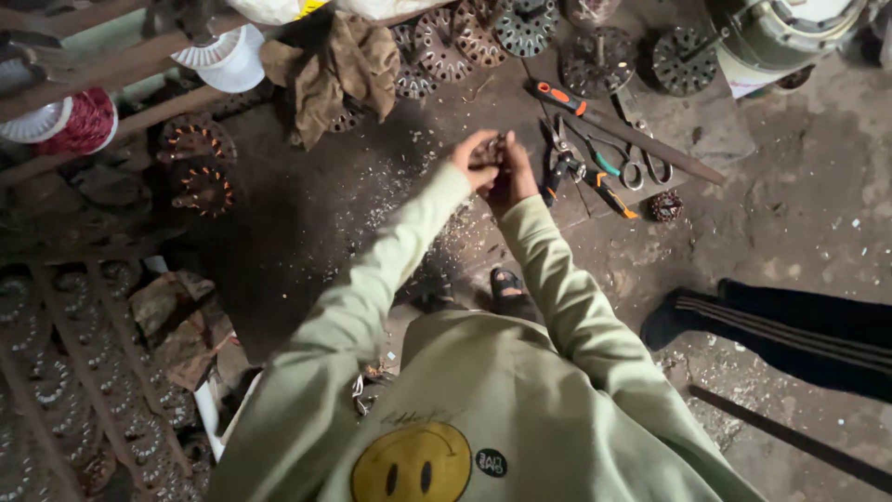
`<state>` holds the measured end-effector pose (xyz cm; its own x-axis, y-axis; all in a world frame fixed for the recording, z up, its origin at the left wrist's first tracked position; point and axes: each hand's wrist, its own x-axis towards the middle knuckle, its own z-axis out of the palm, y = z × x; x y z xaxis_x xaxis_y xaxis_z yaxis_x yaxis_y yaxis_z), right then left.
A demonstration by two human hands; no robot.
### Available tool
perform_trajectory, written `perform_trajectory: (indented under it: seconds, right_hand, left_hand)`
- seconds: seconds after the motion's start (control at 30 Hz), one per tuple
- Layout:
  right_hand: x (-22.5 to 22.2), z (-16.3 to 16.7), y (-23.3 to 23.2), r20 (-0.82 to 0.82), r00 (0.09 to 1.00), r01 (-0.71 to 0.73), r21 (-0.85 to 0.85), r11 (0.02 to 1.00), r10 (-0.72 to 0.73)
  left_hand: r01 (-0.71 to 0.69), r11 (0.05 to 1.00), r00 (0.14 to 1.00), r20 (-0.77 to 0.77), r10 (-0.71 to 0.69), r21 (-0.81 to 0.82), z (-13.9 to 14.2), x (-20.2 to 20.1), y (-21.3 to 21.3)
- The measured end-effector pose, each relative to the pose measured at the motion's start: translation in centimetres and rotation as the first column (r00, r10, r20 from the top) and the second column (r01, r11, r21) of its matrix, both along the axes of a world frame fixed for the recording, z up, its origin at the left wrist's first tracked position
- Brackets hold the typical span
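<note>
Midway, by the look of it: left hand (476,153) and right hand (514,177) both clamped in a joint grip on a small dark wire-wound part (490,149), raised above the pliers (560,167) and scissors (630,167), untouched on the floor.

A white label (749,84) with a reddish edge sticks to the round metal housing (790,33), far right and beyond the grips. A yellow tag (311,7) peeks out at the top edge.
</note>
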<state>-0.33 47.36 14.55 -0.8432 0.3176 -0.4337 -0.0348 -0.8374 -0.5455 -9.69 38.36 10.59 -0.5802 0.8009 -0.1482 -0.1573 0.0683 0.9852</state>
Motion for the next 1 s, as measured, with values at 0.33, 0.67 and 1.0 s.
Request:
perform_trajectory:
  seconds: [0.33,0.67,1.0]
  right_hand:
    - [4.0,2.4,6.6,-0.373,0.928,-0.045,-0.176,0.983,-0.025]
    - [13.0,3.5,19.4,-0.141,0.911,0.344,-0.260,0.902,-0.388]
    - [28.7,3.3,32.1,-0.238,0.798,0.456,-0.362,0.813,-0.554]
  left_hand:
    - [0.226,0.930,0.969,-0.035,-0.246,-0.289,6.6,2.2,9.5]
    - [0.056,0.923,0.474,-0.804,-0.360,-0.380,7.2,12.8,25.1]
    - [0.230,0.950,0.589,-0.807,0.038,0.212,6.9,24.9,35.0]
